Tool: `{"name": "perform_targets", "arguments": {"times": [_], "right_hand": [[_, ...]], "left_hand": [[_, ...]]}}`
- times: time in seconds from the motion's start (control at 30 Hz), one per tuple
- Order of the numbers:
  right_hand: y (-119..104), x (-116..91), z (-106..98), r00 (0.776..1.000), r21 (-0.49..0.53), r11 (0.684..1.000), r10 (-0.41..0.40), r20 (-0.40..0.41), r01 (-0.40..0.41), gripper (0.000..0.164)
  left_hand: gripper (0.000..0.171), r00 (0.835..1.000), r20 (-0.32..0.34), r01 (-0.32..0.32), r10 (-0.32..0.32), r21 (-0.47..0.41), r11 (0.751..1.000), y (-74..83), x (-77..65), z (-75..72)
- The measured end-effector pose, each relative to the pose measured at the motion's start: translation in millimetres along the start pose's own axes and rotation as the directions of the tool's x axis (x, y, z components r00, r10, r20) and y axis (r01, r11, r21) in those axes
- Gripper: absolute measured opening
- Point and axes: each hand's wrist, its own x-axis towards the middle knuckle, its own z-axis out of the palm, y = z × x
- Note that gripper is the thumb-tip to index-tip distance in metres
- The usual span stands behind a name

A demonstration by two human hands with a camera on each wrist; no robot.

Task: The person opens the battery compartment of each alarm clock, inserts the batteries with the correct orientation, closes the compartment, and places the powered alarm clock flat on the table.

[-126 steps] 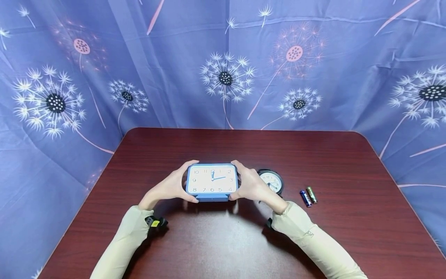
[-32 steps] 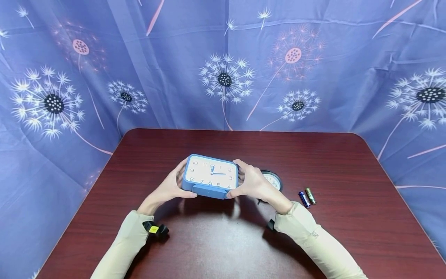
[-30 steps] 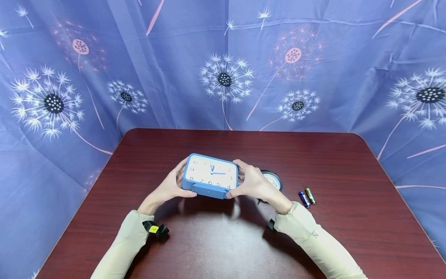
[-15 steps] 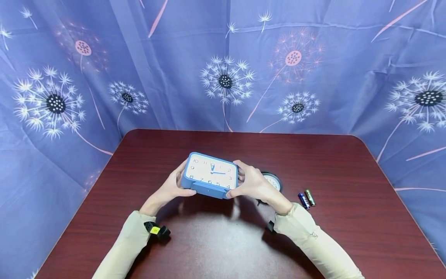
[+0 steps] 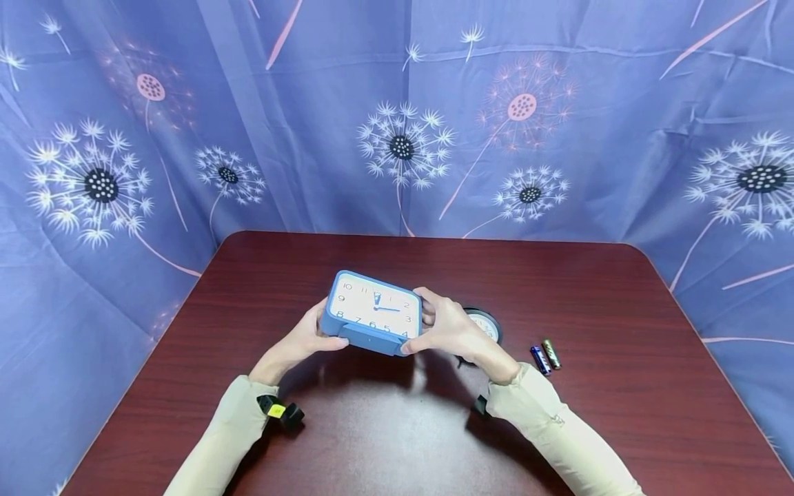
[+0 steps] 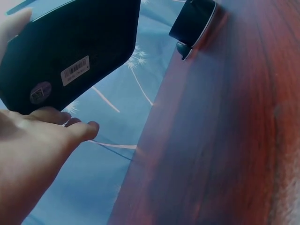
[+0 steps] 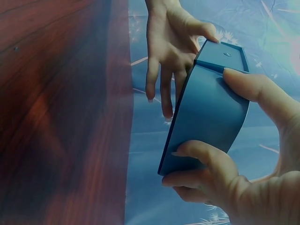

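Observation:
A blue rectangular alarm clock (image 5: 375,307) with a white face is held above the table between both hands, tilted with its left end higher. My left hand (image 5: 298,342) grips its left end, thumb on the lower edge. In the left wrist view, the dark underside or back of the clock (image 6: 75,51) shows a barcode sticker, and the fingers lie along its edge. My right hand (image 5: 455,332) pinches the right end; in the right wrist view, its thumb presses the bottom edge and curled fingers (image 7: 206,159) press the opposite edge.
Partly hidden behind my right hand is a round black clock (image 5: 486,322) on the dark red table (image 5: 620,413). To its right lie a blue battery (image 5: 540,360) and a green battery (image 5: 551,353). A blue curtain (image 5: 310,124) with dandelion prints hangs behind the table.
The blue alarm clock has tipped: its left end rose, and more of its bottom side now shows. Both hands kept hold of it. The last half second brings only slight movement.

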Motion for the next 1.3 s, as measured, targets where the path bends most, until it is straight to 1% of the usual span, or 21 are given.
{"name": "perform_targets", "arguments": {"times": [0.13, 0.23, 0.4, 0.47, 0.53, 0.6, 0.73, 0.93, 1.17, 1.3], "right_hand": [[2, 2, 2, 1.000, 0.039, 0.999, -0.018, 0.025, 0.017, 0.080], [4, 3, 3, 0.999, 0.063, 0.998, -0.021, 0.035, 0.019, 0.079], [6, 3, 5, 0.999, 0.082, 0.997, -0.017, 0.035, 0.014, 0.079], [6, 3, 6, 0.999, 0.080, 0.997, -0.015, 0.036, 0.013, 0.079], [5, 3, 6, 0.999, 0.079, 0.997, -0.015, 0.039, 0.012, 0.077], [4, 3, 7, 0.999, 0.076, 0.997, -0.015, 0.041, 0.012, 0.077], [4, 3, 8, 0.999, 0.059, 0.998, -0.006, 0.033, 0.005, 0.078], [4, 3, 9, 1.000, 0.046, 0.999, 0.002, 0.029, -0.004, 0.079], [5, 2, 9, 0.999, 0.088, 0.996, -0.009, 0.045, 0.005, 0.081], [5, 1, 10, 0.998, 0.127, 0.992, -0.023, 0.066, 0.015, 0.079]], "left_hand": [[0.102, 1.000, 0.015, 0.008, -0.008, 0.025, 1.000, 0.3, -1.0, 3.9], [0.102, 1.000, 0.011, 0.015, -0.015, 0.047, 0.999, 0.7, -1.0, 7.3], [0.095, 1.000, -0.023, 0.003, -0.001, 0.098, 0.995, 0.0, -0.3, 10.9], [0.095, 0.999, -0.038, 0.008, -0.004, 0.115, 0.993, -0.7, -0.5, 11.9], [0.095, 0.998, -0.052, 0.027, -0.021, 0.123, 0.992, -1.5, -1.2, 12.9], [0.095, 0.997, -0.063, 0.056, -0.049, 0.117, 0.992, -1.3, -2.0, 14.3], [0.095, 0.995, -0.057, 0.082, -0.077, 0.084, 0.993, 0.1, -2.6, 16.6], [0.093, 0.996, -0.045, 0.082, -0.080, 0.066, 0.994, 0.7, -2.4, 17.7], [0.096, 0.995, -0.046, 0.089, -0.086, 0.055, 0.995, -0.6, -3.3, 18.7], [0.098, 0.997, -0.021, 0.071, -0.070, 0.055, 0.996, -1.6, -2.9, 18.8]]}}
